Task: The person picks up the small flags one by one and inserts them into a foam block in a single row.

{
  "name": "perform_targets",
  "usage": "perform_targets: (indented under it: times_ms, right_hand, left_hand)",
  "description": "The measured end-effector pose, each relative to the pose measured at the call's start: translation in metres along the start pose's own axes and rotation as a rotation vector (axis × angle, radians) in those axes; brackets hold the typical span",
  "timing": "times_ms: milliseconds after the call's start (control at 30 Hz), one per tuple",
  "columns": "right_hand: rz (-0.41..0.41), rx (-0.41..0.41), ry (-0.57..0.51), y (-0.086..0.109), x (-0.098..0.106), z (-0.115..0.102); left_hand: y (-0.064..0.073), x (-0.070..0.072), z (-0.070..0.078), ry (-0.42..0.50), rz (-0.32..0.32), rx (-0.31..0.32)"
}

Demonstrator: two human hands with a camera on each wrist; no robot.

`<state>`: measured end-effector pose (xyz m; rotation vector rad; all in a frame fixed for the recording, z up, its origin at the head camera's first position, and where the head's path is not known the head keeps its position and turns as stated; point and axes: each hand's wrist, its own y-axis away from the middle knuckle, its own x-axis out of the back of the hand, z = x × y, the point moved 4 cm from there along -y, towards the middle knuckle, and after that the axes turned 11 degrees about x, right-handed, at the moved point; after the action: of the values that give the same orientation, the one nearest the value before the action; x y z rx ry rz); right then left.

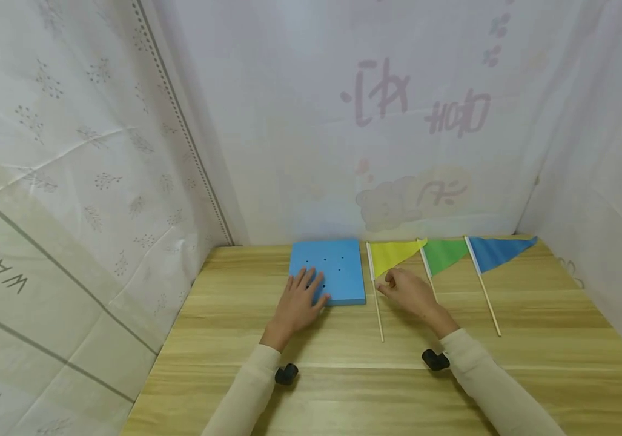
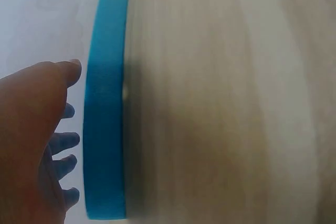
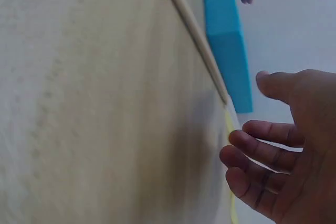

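Observation:
A square, light-blue block with small holes in its top lies toward the back of the wooden table. My left hand spreads its fingers over the block's front left part, covering some of it. From the left wrist, the block's front side shows beside the thumb. To its right lies a yellow pennant flag on a thin wooden stick. My right hand is close beside that stick, just below the yellow cloth. The right wrist view shows its fingers loosely bent, thumb apart, with nothing held between them.
Right of the yellow flag lie a green pennant flag, its stick partly hidden by my right hand, and a blue pennant flag. A printed curtain hangs behind the table. Black devices sit at both wrists.

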<state>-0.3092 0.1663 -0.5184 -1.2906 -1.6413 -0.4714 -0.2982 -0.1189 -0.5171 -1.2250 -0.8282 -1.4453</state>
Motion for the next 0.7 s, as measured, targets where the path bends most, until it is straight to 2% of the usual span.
perform_targets:
  times_ms: [300,467,700]
  right_hand:
    - [-0.068,-0.098,0.022,-0.004,-0.014,0.001]
    - [-0.095,-0.121,0.036,-0.005,-0.016,-0.006]
    - [-0.099,-0.147,-0.008,-0.004,-0.017,-0.009]
  left_hand:
    - [0.002,-0.008,-0.001,0.006,-0.015,-0.001]
    - [0.001,-0.009,-0.001,0.011,-0.019,0.006]
    - [0.002,-0.014,-0.003,0.009,-0.030,0.007]
